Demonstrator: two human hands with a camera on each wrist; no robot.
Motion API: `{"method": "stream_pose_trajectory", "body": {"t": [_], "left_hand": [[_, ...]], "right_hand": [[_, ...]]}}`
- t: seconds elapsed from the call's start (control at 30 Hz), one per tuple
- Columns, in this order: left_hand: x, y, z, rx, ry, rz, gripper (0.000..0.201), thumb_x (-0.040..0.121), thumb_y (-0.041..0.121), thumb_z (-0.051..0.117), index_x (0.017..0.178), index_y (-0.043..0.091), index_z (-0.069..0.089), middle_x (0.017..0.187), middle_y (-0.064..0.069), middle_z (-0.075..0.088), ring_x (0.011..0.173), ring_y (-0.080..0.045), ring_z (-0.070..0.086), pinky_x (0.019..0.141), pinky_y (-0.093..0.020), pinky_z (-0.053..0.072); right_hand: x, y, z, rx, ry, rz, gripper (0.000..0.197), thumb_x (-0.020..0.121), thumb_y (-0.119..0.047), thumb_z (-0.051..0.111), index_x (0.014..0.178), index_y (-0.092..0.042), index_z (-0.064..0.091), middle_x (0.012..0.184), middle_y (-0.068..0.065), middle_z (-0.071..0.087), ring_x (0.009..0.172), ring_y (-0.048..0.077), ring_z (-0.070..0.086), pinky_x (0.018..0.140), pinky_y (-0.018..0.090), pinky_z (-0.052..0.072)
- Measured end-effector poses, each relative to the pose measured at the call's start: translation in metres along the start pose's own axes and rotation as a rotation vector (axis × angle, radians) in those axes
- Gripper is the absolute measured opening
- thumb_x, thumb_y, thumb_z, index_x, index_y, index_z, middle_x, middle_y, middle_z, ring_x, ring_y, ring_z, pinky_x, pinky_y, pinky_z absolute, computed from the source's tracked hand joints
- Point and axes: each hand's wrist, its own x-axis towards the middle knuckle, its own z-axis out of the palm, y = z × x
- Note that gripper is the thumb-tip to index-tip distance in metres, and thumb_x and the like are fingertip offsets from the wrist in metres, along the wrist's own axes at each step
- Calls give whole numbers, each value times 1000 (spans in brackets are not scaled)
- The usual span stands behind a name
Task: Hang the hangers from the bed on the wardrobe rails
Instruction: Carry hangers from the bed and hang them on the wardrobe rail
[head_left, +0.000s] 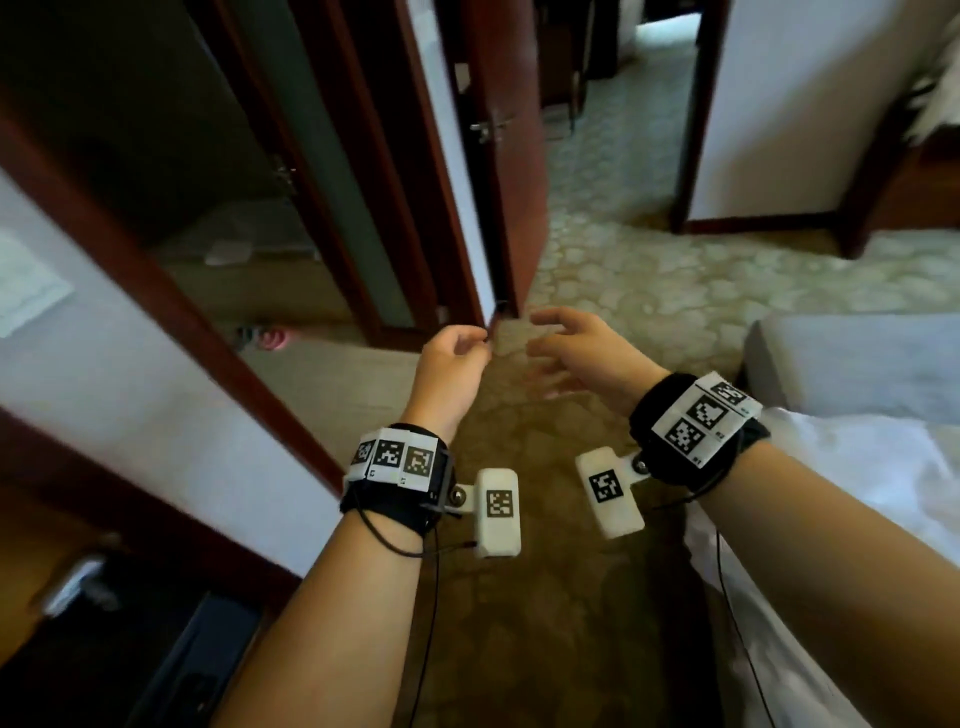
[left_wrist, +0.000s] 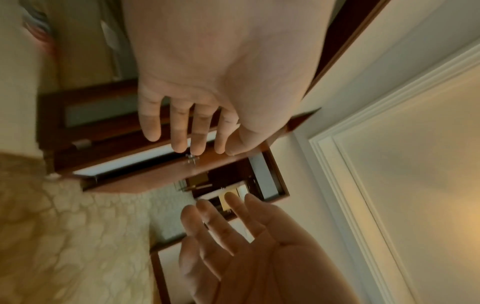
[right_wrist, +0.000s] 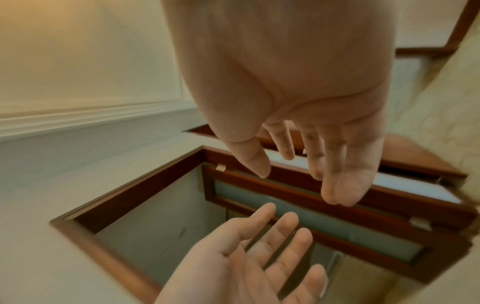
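Note:
No hanger and no wardrobe rail shows in any view. My left hand (head_left: 457, 356) and right hand (head_left: 569, 353) are raised side by side in front of me, a short gap apart, over the patterned carpet. Both are empty. In the left wrist view the left hand (left_wrist: 197, 135) has its fingers relaxed and nearly straight, with the thumb close to the index finger. The right hand (right_wrist: 309, 162) has loose, spread fingers. The white sheet of the bed (head_left: 883, 519) lies at my right, beside the right forearm.
A red-brown wooden door (head_left: 511, 171) with a metal handle (head_left: 488, 127) stands open just beyond my hands. Left of it is a dark opening with a wooden frame (head_left: 171, 291) and pink slippers (head_left: 270, 338) on its floor. A grey seat (head_left: 857, 358) stands at the right. Carpet (head_left: 623, 270) stretches ahead.

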Motion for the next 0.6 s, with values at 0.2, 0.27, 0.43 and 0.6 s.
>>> {"method": "stream_pose_trajectory", "body": {"t": [0.2, 0.27, 0.43, 0.6], "left_hand": [[31, 25, 119, 2, -274, 52, 20, 96, 15, 54, 113, 18, 63, 114, -1, 63, 107, -15, 59, 86, -30, 46], [39, 35, 161, -3, -383, 73, 17, 96, 15, 54, 110, 20, 62, 112, -1, 64, 105, -16, 59, 81, -29, 45], [54, 53, 258, -21, -642, 119, 17, 95, 13, 53, 108, 21, 62, 103, 1, 63, 96, -14, 58, 77, -29, 46], [66, 82, 336, 5, -897, 169, 22, 96, 12, 53, 116, 13, 62, 108, -3, 63, 90, -12, 57, 77, -29, 46]], "right_hand": [[-18, 33, -112, 98, 258, 97, 43, 97, -10, 60, 138, -16, 48, 104, 12, 64, 75, 22, 69, 69, 43, 59], [-27, 43, -145, 138, 359, 133, 42, 97, -10, 60, 137, -15, 48, 99, 14, 66, 70, 22, 67, 62, 37, 59], [-48, 64, -213, 183, 619, 173, 41, 96, -8, 58, 136, -14, 49, 97, 10, 64, 79, 26, 66, 66, 38, 59], [-74, 74, -260, 287, 886, 205, 41, 96, -7, 59, 134, -15, 49, 100, 12, 62, 80, 29, 68, 68, 40, 59]]}}
